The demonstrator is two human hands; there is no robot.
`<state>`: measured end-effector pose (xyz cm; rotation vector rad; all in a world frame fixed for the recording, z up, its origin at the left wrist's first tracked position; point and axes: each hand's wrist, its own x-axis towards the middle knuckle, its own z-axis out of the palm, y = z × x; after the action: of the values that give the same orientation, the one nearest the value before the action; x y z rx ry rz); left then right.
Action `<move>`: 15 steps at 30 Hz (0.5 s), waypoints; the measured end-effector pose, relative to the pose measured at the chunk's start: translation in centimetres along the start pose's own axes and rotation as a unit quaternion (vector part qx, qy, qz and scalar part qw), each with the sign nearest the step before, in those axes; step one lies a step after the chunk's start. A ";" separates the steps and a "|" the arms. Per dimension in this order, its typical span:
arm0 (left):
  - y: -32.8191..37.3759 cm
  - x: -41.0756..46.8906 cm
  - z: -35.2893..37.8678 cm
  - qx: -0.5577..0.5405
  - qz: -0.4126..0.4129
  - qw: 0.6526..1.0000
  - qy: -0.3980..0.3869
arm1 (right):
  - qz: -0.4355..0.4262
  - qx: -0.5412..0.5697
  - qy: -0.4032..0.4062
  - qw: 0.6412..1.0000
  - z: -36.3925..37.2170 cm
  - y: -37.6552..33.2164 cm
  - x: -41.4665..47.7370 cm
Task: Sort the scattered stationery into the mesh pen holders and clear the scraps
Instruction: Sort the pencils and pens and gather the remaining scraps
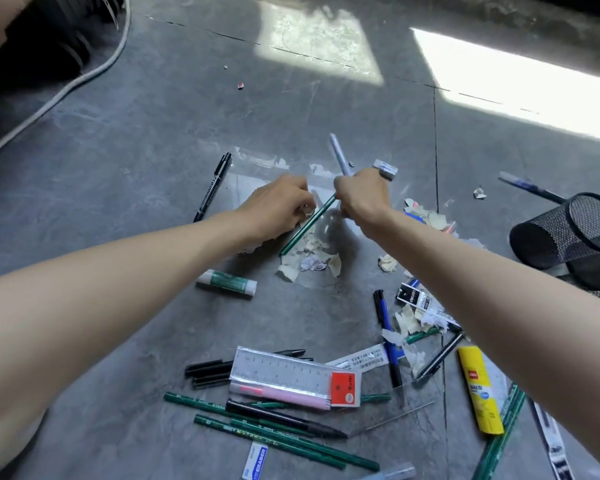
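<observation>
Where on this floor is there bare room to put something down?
Widest: the grey floor beyond the black marker, between the white cable and the sunlit patch. Also the strip between the green glue stick and the ruler. Crowded: the pencils and pens around the ruler, the paper scraps near the mesh pen holders and yellow glue stick.
</observation>
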<state>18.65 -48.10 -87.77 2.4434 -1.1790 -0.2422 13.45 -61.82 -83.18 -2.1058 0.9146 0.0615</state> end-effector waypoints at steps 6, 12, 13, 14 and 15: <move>-0.2 -2.6 -1.1 -0.032 0.015 0.997 -0.066 | -0.109 -0.307 0.001 0.945 0.4 -0.4 0.2; -1.4 -1.3 -1.8 -0.058 -0.061 0.996 -0.039 | 0.035 -0.128 -0.096 0.987 1.1 0.5 1.1; -1.8 -0.6 -1.9 -0.052 -0.070 0.996 -0.021 | 0.040 -0.110 -0.085 0.990 0.9 0.5 1.2; -2.0 0.1 -1.7 -0.047 -0.073 0.996 -0.012 | 0.043 -0.090 -0.070 0.993 0.6 0.6 1.1; -2.0 0.8 -1.6 -0.046 -0.071 0.996 -0.011 | 0.045 -0.067 -0.051 0.995 0.4 0.6 1.2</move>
<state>21.09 -47.13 -87.23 2.4519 -0.9804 -0.3586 13.99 -62.50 -84.22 -2.1624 0.9670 0.2823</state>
